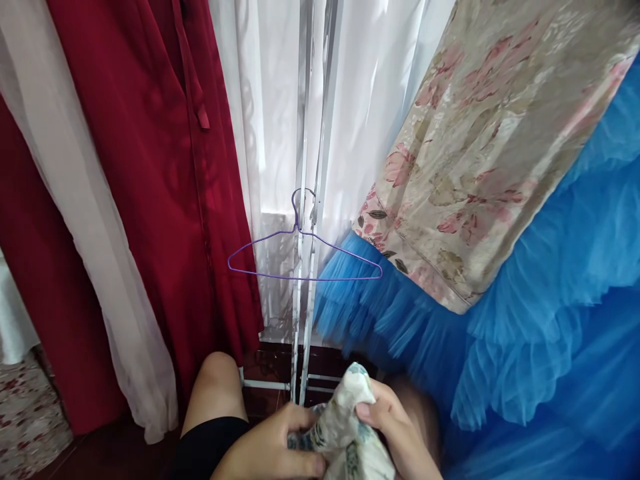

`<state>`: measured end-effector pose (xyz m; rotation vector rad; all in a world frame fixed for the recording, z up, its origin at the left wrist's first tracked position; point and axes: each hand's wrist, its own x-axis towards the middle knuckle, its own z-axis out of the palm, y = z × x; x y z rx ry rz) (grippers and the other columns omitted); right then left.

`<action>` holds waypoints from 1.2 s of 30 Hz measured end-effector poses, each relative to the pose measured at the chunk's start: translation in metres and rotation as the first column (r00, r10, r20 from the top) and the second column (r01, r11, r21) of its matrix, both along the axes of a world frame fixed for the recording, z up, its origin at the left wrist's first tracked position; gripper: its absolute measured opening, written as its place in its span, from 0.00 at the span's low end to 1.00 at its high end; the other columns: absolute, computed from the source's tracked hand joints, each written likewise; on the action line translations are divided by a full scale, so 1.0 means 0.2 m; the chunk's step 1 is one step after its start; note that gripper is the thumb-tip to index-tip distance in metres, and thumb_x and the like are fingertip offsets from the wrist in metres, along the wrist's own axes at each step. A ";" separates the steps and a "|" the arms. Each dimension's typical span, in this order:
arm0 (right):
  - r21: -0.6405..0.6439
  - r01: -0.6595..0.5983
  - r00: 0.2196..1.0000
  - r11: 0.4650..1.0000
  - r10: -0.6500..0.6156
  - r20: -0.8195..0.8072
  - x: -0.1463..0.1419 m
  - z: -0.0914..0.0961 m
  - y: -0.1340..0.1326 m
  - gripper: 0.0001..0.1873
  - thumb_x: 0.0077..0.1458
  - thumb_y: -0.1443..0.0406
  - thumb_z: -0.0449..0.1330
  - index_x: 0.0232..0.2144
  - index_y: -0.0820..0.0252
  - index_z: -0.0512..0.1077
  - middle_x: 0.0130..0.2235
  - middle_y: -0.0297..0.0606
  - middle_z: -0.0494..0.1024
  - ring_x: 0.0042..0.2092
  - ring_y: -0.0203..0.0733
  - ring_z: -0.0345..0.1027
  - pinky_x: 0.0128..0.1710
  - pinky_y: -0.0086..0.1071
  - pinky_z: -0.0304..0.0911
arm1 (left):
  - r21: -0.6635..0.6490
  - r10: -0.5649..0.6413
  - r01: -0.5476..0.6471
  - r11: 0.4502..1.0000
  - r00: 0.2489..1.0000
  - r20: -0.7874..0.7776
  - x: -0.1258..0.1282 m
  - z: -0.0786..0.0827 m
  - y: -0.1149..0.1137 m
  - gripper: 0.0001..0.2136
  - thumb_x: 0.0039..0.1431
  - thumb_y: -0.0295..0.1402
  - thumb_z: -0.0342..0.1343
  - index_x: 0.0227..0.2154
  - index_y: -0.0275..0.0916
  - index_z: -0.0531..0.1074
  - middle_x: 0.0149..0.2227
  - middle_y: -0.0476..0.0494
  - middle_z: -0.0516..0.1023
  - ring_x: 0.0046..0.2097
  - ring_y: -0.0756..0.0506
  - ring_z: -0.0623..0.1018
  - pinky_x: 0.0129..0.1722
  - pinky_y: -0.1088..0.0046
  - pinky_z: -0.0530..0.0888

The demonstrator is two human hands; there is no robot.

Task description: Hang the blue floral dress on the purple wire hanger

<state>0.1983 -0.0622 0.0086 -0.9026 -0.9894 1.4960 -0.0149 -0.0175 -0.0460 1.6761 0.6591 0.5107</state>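
Note:
At the bottom of the head view my left hand point(273, 447) and my right hand point(400, 433) both grip a bunched white cloth with a leaf print point(345, 427). The fingers of each hand are wrapped into the fabric, the cloth rising between them. My bare knee point(215, 387) shows just left of the hands. Straight ahead, an empty purple wire hanger point(305, 257) hangs by its hook on a white metal rack post point(305, 167).
Red garments point(150, 167) and a sheer white cloth point(95, 220) hang at left. White curtains point(360, 100) cover the back. A floral beige fabric point(490, 140) lies over a blue tulle skirt point(540, 313) at right. Dark floor shows below the rack.

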 end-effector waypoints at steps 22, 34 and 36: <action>0.062 -0.006 0.831 0.998 -0.030 0.556 0.70 0.06 0.47 0.15 0.48 0.55 0.65 0.22 0.61 0.74 0.22 0.33 0.72 0.25 0.36 0.59 0.28 0.31 0.54 | 0.500 0.319 -0.140 0.855 0.901 -0.293 -0.27 0.10 0.06 0.15 0.61 0.39 0.59 0.21 0.39 0.67 0.27 0.47 0.70 0.45 0.41 0.72 0.48 0.68 0.67; 0.257 0.000 0.968 0.967 -0.064 0.241 0.42 0.62 1.18 0.13 0.42 0.59 0.71 0.27 0.59 0.73 0.23 0.32 0.75 0.24 0.38 0.67 0.25 0.30 0.59 | 0.491 0.287 -0.287 0.822 0.955 0.078 -0.03 0.38 0.08 0.09 0.70 0.39 0.48 0.38 0.41 0.70 0.38 0.44 0.73 0.41 0.45 0.73 0.45 0.71 0.69; 0.206 -0.120 0.961 0.971 0.062 0.269 0.34 0.63 1.19 0.12 0.44 0.60 0.70 0.25 0.60 0.72 0.21 0.33 0.74 0.23 0.38 0.66 0.23 0.29 0.57 | 0.464 0.333 -0.317 0.827 0.942 0.048 -0.12 0.39 0.09 0.10 0.70 0.39 0.47 0.38 0.41 0.70 0.35 0.46 0.73 0.38 0.45 0.73 0.41 0.72 0.69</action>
